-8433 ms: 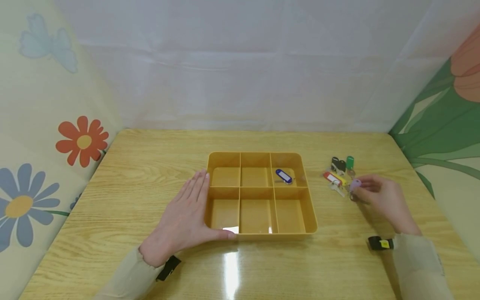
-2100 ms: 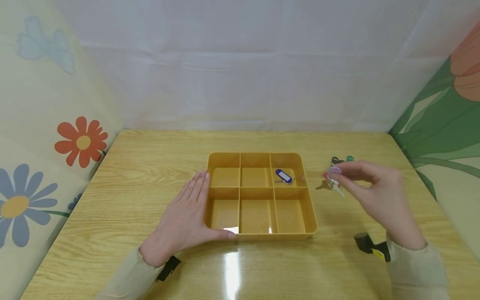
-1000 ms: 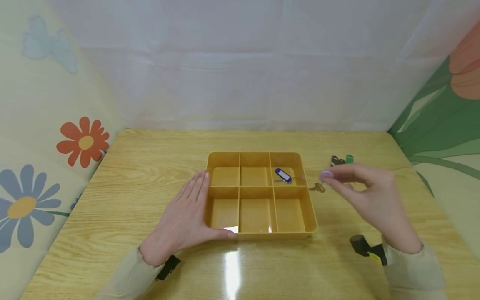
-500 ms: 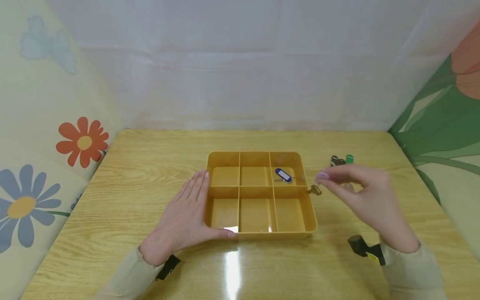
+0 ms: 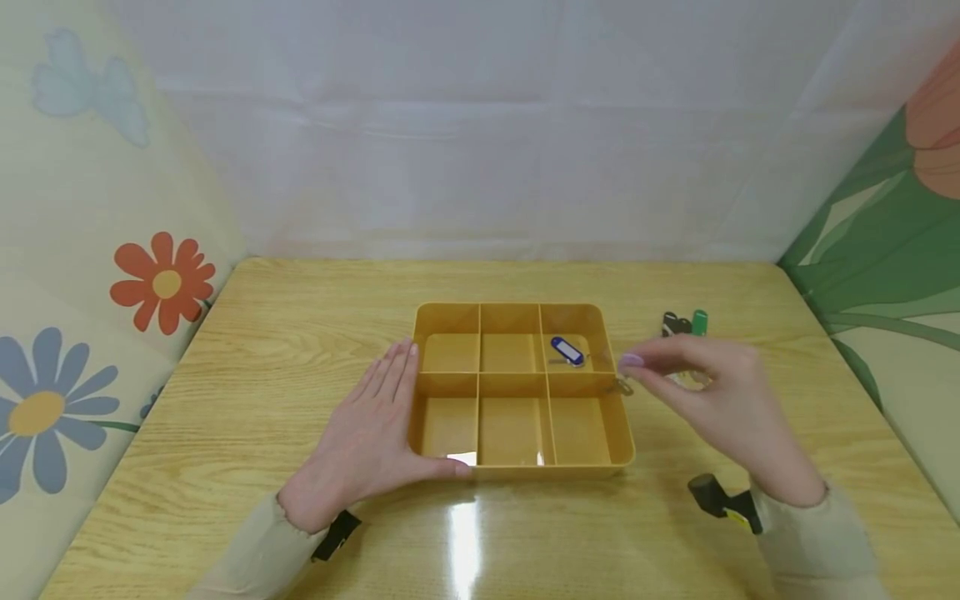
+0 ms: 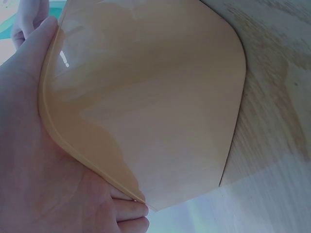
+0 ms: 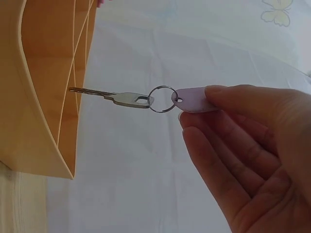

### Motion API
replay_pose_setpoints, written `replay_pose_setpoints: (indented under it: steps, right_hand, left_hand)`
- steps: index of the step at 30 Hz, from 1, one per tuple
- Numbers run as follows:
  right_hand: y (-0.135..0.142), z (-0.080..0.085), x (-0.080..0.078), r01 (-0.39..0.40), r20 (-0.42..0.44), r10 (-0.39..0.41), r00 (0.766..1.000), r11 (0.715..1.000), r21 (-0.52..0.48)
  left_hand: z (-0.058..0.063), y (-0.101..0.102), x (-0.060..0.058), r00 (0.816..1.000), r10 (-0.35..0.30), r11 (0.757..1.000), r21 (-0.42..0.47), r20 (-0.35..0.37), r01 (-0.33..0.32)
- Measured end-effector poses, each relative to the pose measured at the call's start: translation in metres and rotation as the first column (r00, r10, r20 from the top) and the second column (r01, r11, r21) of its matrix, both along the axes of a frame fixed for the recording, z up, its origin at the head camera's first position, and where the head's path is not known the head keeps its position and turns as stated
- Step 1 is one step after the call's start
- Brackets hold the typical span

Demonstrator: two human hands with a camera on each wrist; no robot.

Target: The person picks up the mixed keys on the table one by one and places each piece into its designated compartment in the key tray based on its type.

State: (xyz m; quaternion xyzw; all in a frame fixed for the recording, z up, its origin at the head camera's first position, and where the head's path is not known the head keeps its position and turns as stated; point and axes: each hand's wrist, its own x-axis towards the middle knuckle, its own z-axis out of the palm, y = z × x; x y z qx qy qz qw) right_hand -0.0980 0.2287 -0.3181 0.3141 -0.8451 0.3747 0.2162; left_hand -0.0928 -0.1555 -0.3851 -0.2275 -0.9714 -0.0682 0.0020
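My right hand [image 5: 727, 404] pinches a purple key tag [image 7: 194, 100] between thumb and forefinger, just off the right wall of a yellow divided tray [image 5: 525, 472]. From the tag's metal ring [image 7: 163, 99] hangs a key [image 7: 127, 99], which in the head view shows over the tray's right rim. My left hand [image 5: 367, 425] lies along the tray's left side, fingers straight, thumb along the front edge; the left wrist view shows it against the tray's outer corner [image 6: 160, 107]. A blue key tag [image 5: 567, 352] with a key lies in the back right compartment.
Right of the tray, behind my right hand, lie black key tags [image 5: 670, 322] and a green key tag [image 5: 700, 322]; my hand hides most of the pile. Wood-grain table [image 5: 322, 308] surrounds the tray. A white sheet [image 5: 480, 183] hangs behind, with flower-printed panels at both sides.
My right hand has lifted the purple-tagged key from the pile and carried it left to the tray's right rim. My left hand and the blue tag stay put.
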Motion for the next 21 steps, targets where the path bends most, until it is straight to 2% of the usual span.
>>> replay_pose_setpoints:
  steps: [6, 10, 16, 21]
  right_hand:
    - [-0.004, -0.002, -0.001, -0.046, 0.007, 0.046, 0.999, 0.999, -0.018]
    - [-0.006, -0.004, 0.000, -0.063, 0.051, 0.064, 0.997, 0.998, -0.015]
    - [-0.008, -0.008, 0.001, -0.059, 0.118, 0.058, 0.991, 0.998, 0.006]
    - [-0.009, -0.014, 0.001, -0.053, 0.115, 0.051, 0.992, 0.998, 0.017]
  left_hand:
    - [0.000, 0.000, 0.000, 1.000, -0.003, 1.000, 0.005, -0.002, 0.003]
    - [0.000, 0.000, 0.000, 1.000, -0.004, 1.000, 0.002, -0.004, 0.004]
    - [0.000, 0.000, 0.001, 1.000, -0.003, 1.000, 0.001, -0.007, 0.003]
    - [0.000, -0.001, 0.001, 1.000, -0.002, 1.000, 0.007, -0.009, 0.002]
